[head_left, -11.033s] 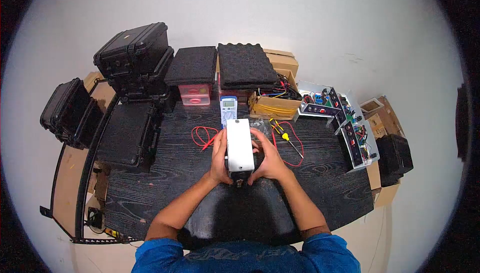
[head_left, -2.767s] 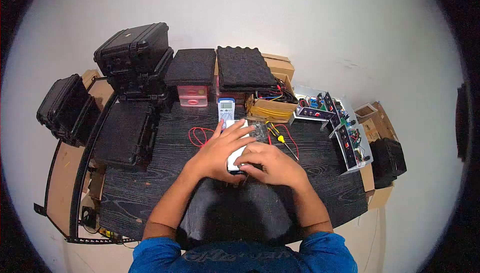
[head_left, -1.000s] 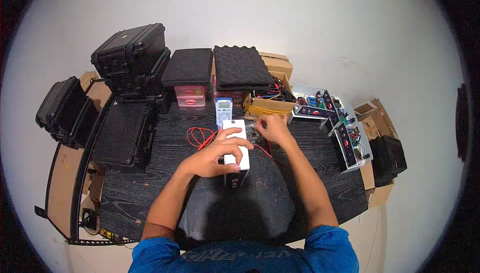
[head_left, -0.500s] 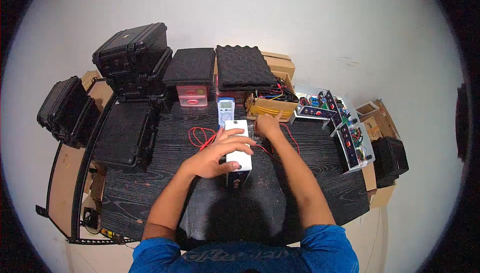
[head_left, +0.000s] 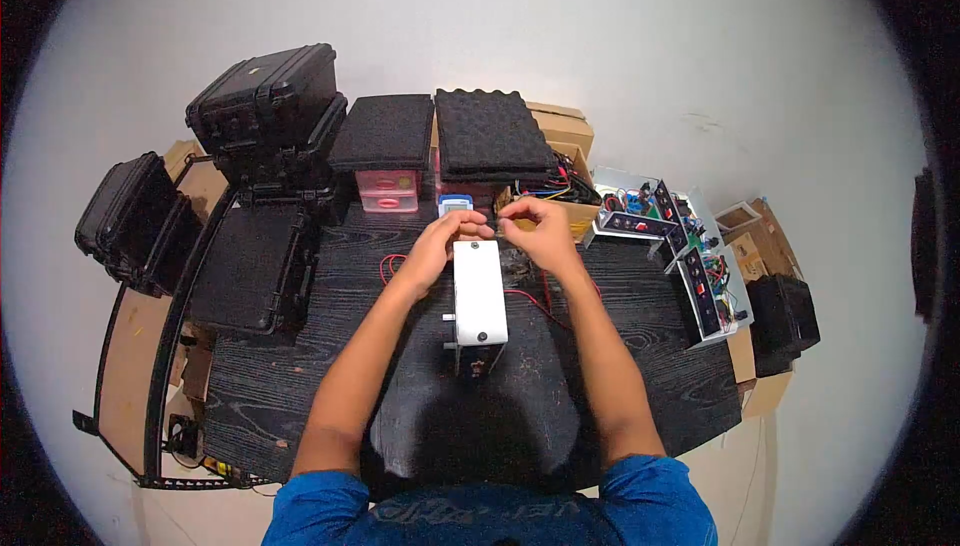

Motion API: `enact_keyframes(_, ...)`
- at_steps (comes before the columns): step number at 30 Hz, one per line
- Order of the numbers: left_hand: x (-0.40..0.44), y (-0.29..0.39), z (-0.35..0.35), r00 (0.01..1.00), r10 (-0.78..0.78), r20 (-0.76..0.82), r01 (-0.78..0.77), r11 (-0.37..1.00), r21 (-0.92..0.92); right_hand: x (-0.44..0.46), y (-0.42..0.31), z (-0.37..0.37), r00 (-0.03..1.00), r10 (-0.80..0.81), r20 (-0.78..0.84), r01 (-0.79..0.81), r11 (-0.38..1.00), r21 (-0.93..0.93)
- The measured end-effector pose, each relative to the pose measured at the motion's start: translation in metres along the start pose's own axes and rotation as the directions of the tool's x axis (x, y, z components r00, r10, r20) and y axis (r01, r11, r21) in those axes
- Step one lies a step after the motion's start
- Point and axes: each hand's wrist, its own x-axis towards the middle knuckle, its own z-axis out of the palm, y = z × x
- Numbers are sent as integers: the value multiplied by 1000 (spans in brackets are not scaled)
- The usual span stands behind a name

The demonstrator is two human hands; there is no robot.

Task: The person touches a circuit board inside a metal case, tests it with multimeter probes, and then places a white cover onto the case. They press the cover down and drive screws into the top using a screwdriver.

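Observation:
A white box-shaped device [head_left: 481, 291] with black screws on its top stands upright on the dark table, with small knobs at its left side. Just past its far end, my left hand [head_left: 436, 248] is curled with the fingers together; what they hold, if anything, is hidden. Facing it, my right hand [head_left: 543, 236] pinches thumb and fingertips together, and anything between them is too small to name. A blue-rimmed digital multimeter [head_left: 456, 204] is mostly covered by my left hand. Red test leads [head_left: 389, 266] lie on the table at both sides of the device.
Black hard cases [head_left: 250, 271] are stacked at the left. Clear drawers [head_left: 387, 192] stand at the back under black foam. A cardboard box [head_left: 572, 218] of cables sits behind my right hand. Opened units with exposed circuit boards [head_left: 707, 291] are at the right.
My left hand has left the top of the white device and moved to its far end. My right hand has lifted from beside the cardboard box and come left, close to my left hand.

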Motion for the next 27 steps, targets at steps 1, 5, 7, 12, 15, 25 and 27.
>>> enact_keyframes(1, 4, 0, 2, 998, -58, -4, 58, 997, -53, -3, -17, 3, 997, -71, 20, 70, 997, 30)
enact_keyframes(5, 13, -11, 4, 990, -124, 62, 131, 982, -138, -12, -65, 9, 974, -19, 227, 57, 985, -162)
enact_keyframes(7, 14, -10, 7, 991, -119, 67, 128, 981, -144, -12, -65, 11, 966, -71, 248, 110, 983, -147)
enact_keyframes(12, 9, -7, 14, 992, -126, 13, 126, 983, -133, -13, -62, 15, 960, -117, 254, 157, 977, -145)
enact_keyframes(15, 9, -8, 13, 994, -105, 19, 106, 988, -113, -10, -62, 13, 949, -140, 284, 189, 970, -155)
enact_keyframes(25, -38, -7, 16, 587, 805, -87, -610, 511, 606, -6, -66, 9, 914, -136, 382, 232, 948, -218)
enact_keyframes(27, -52, -4, 19, 545, 831, 113, -701, 378, 605, -4, -68, 9, 900, -164, 404, 271, 937, -223)
